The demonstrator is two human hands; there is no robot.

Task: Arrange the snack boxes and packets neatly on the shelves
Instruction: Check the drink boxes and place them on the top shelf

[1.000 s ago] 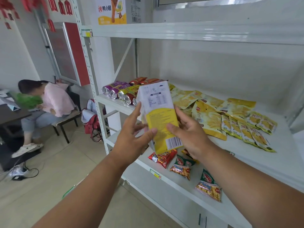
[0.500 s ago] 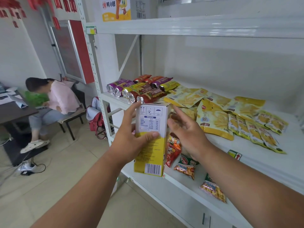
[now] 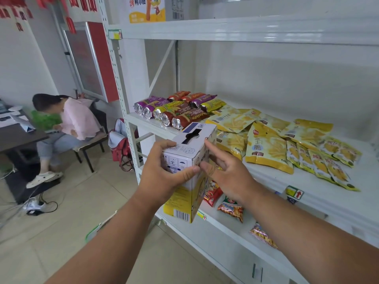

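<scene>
Cardboard is the stuff in question: a tall white-and-yellow snack box (image 3: 189,173) with crisp edges, a die-cut handle slot in its top flap and a barcode near the bottom. It hangs upright in front of the middle shelf (image 3: 320,187), at about 6 o'clock from the row of foil-ended rolls (image 3: 174,111). The left hand (image 3: 164,175) wraps around its near face, thumb clamped across the front corner. The right hand (image 3: 227,173) lies against the right side with fingers stretched out, steadying rather than gripping.

To place it well, I judge it best to keep it vertical, lift it over the shelf lip and set the flat base squarely on bare shelf, not on the slippery packets. The yellow pouches (image 3: 266,148) at 3 o'clock are glossy, soft and overlapping, so they would tip a rigid carton. On the lower shelf (image 3: 235,234), small crinkly red and orange packets (image 3: 230,208) lie scattered.
</scene>
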